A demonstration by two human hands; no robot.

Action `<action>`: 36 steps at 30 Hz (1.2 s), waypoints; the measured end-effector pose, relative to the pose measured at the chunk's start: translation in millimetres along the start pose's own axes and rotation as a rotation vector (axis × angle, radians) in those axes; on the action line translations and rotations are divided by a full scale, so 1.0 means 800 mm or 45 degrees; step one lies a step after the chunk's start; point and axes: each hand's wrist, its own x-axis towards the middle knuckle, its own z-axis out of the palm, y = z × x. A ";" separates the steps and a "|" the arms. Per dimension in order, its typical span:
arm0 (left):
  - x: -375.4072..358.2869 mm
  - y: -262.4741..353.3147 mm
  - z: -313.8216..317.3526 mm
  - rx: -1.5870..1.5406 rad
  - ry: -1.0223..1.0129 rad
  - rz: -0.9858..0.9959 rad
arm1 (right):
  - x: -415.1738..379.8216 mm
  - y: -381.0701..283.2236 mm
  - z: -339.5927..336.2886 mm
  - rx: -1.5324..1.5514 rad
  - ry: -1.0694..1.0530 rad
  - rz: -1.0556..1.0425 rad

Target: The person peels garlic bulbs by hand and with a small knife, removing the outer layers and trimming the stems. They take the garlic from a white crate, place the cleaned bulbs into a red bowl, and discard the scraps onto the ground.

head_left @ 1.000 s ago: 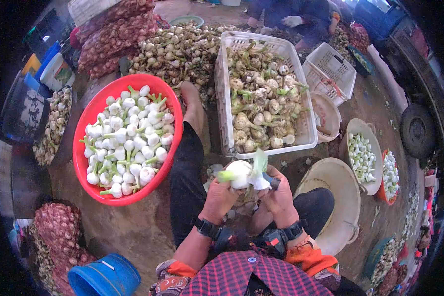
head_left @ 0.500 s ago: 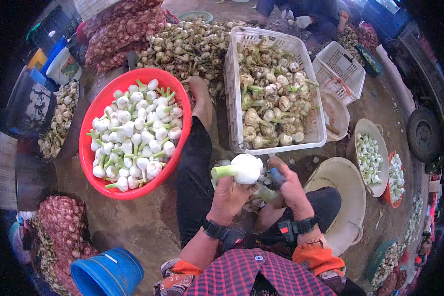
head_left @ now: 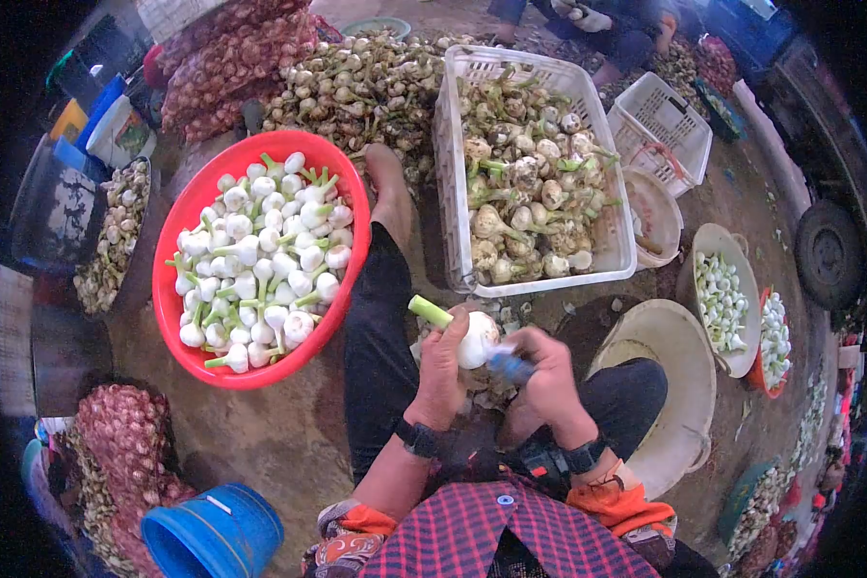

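Observation:
My left hand (head_left: pixel 440 378) is wrapped round a white garlic bulb (head_left: pixel 475 343), its cut green stem pointing up and to the left. At the bulb's right side is my right hand (head_left: pixel 553 381), closed on a small blue-handled tool (head_left: pixel 511 367). Motion smears the tool, so its working end cannot be made out. Beyond my hands, a white crate (head_left: pixel 458 260) holds unpeeled, dirty garlic with stems. To the left stands a red basin (head_left: pixel 167 303) of clean white bulbs with short green stems.
A pile of garlic (head_left: pixel 366 91) lies behind the basin, with red net sacks (head_left: pixel 226 72) beside it. A blue bucket (head_left: pixel 212 528) sits front left, a cream tub (head_left: pixel 689 395) by my right knee. Another person's gloved hand (head_left: pixel 588 17) shows at the back.
My right hand has moved left, bringing the blue-handled tool against the bulb. The bulb has dropped slightly and turned in my left hand, its stem now tilted upward.

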 end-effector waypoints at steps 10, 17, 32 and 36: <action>0.011 0.018 -0.028 -0.682 -0.321 0.018 | -0.048 -0.007 -0.081 0.406 0.368 0.204; 0.023 0.005 -0.036 -0.863 -0.411 -0.052 | -0.057 -0.005 -0.079 -1.040 -0.578 0.010; 0.017 0.000 -0.014 -0.576 -0.432 0.076 | 0.014 -0.019 -0.007 0.539 -0.321 0.034; 0.037 0.006 -0.024 -0.889 -0.501 -0.101 | 0.017 -0.024 -0.022 0.375 -0.273 0.198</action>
